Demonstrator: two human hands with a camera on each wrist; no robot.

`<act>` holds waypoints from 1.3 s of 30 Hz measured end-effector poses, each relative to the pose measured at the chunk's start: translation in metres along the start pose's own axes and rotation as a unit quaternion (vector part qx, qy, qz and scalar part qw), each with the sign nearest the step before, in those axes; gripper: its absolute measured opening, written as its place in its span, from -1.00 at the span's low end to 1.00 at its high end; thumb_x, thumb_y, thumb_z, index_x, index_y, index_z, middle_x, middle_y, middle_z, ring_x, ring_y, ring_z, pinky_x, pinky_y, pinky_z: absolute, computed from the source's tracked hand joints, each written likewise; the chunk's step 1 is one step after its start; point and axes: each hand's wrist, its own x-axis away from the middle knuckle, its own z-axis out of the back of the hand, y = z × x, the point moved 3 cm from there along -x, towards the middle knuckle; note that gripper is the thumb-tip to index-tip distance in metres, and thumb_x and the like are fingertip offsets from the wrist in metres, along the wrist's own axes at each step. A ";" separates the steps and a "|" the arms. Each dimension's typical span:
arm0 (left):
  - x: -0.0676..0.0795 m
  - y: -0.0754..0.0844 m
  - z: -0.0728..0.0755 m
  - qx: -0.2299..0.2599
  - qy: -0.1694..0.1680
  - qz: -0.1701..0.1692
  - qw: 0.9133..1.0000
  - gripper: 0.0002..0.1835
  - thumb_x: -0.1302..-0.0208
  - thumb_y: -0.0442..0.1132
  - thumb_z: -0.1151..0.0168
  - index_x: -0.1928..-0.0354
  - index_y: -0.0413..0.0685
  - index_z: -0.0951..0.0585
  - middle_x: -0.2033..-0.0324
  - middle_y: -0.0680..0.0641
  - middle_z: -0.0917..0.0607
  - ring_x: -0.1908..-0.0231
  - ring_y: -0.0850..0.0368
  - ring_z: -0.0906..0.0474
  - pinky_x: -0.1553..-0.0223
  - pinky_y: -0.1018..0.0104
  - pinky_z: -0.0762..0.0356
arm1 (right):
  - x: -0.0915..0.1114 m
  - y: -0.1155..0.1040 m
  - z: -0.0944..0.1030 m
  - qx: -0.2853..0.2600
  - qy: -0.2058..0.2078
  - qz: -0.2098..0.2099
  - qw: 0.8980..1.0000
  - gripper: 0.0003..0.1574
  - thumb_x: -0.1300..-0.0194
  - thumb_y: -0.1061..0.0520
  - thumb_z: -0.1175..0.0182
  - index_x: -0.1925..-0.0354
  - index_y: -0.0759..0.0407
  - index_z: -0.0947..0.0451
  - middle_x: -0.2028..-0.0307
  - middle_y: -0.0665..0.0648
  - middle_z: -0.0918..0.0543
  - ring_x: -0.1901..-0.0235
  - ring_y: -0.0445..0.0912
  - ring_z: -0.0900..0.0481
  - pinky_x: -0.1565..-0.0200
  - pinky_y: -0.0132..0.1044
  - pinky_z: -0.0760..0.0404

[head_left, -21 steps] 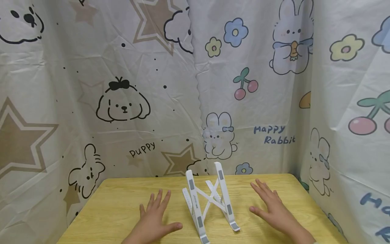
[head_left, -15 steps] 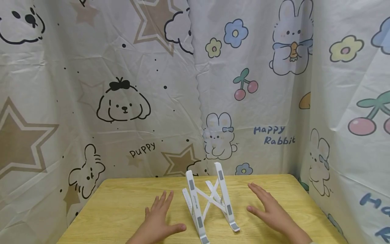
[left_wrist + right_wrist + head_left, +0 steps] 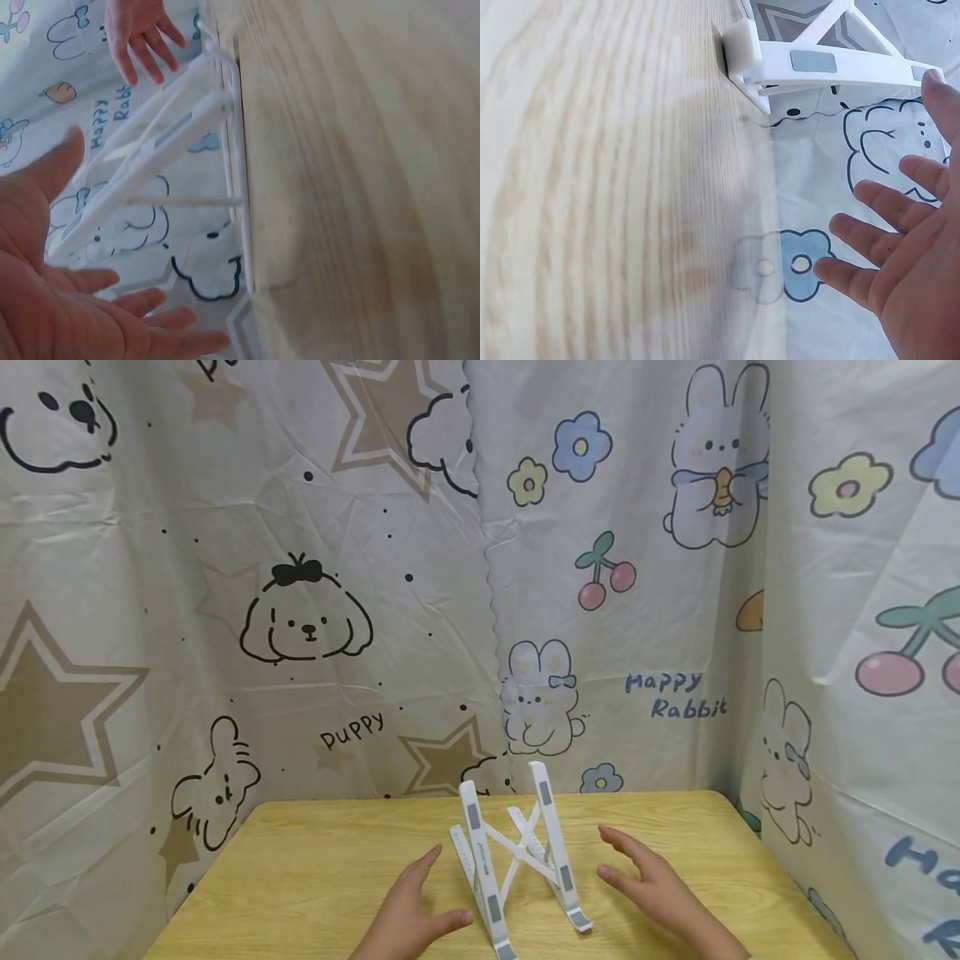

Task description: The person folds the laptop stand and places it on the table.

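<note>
A white folding laptop stand with grey pads stands unfolded on the wooden table, its two long arms slanting up and joined by a crossed brace. On its left side is my left hand, thumb spread from straight fingers, the thumb tip close to the near arm. My right hand hovers to the right of the stand, a gap between its fingers and the stand's right arm. In the left wrist view the stand lies beyond my spread fingers. The right wrist view shows the stand's lipped foot. Both hands hold nothing.
The light wooden table carries the stand near its front middle. Behind and at both sides hangs a pale curtain printed with puppies, rabbits, stars and flowers.
Both hands have moved inward toward the stand, the left to the right and the right slightly to the left and down. The stand has stayed in place on the table.
</note>
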 end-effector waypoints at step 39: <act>-0.017 0.005 -0.058 0.260 0.075 0.063 0.961 -0.65 -0.16 -0.41 -0.49 0.06 -0.32 -0.56 0.22 -0.14 -0.66 0.26 0.15 -0.62 0.41 0.11 -0.76 | -0.040 0.002 -0.036 -0.223 -0.128 -0.021 0.966 -0.54 -0.40 0.25 -0.28 -0.17 0.49 -0.51 0.10 0.22 -0.74 0.16 0.00 -0.71 0.20 -0.10 -0.79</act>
